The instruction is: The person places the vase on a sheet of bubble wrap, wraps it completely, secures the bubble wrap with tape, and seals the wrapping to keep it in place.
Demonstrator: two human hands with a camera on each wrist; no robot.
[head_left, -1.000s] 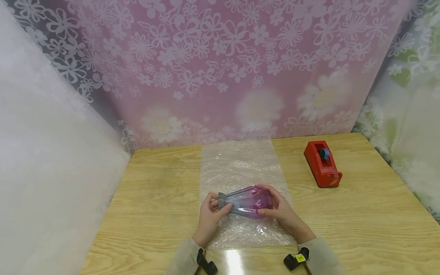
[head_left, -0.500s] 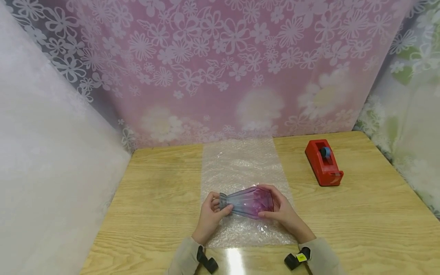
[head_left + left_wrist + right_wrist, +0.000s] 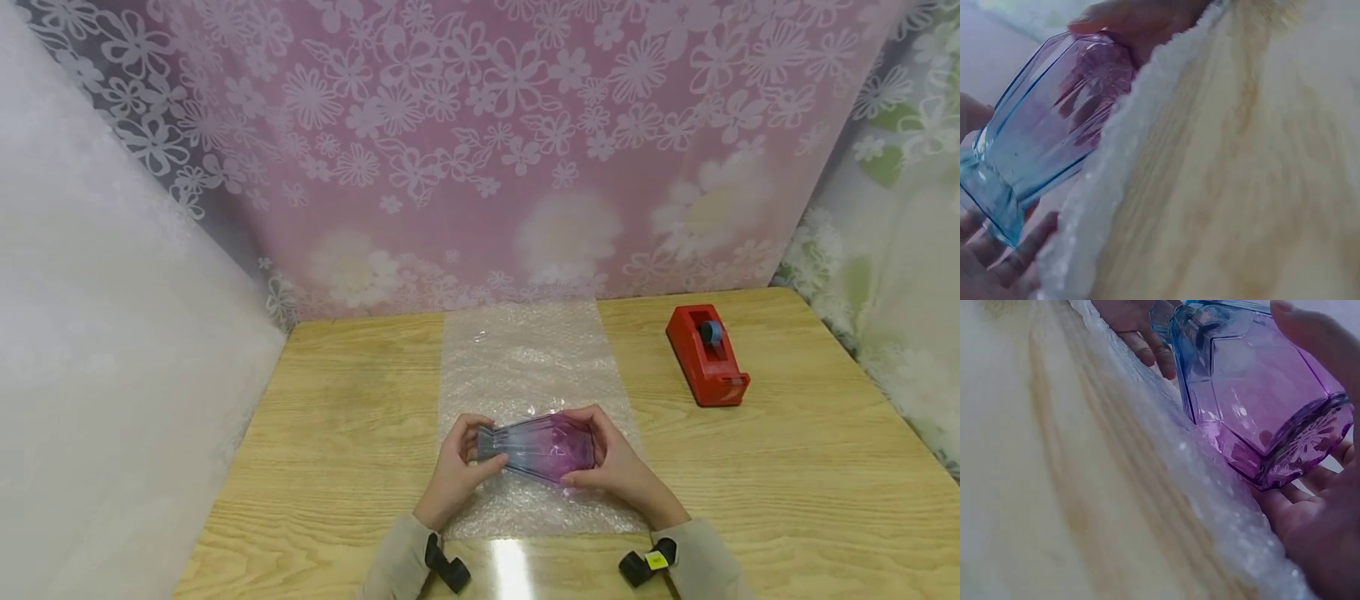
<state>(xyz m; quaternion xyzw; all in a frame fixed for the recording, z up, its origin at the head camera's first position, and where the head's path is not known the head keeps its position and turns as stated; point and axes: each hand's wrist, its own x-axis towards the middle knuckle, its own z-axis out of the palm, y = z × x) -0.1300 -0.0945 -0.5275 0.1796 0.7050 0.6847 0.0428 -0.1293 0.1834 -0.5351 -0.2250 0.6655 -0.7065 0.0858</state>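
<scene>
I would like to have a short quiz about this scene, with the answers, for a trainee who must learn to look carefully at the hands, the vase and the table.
1. Which hand is at the narrow, bluish end of the vase?
2. True or false: the bubble wrap lies spread out on the table.
3. What colour is the tape dispenser? A) green B) red C) yellow

Key:
1. The left hand.
2. True.
3. B
</scene>
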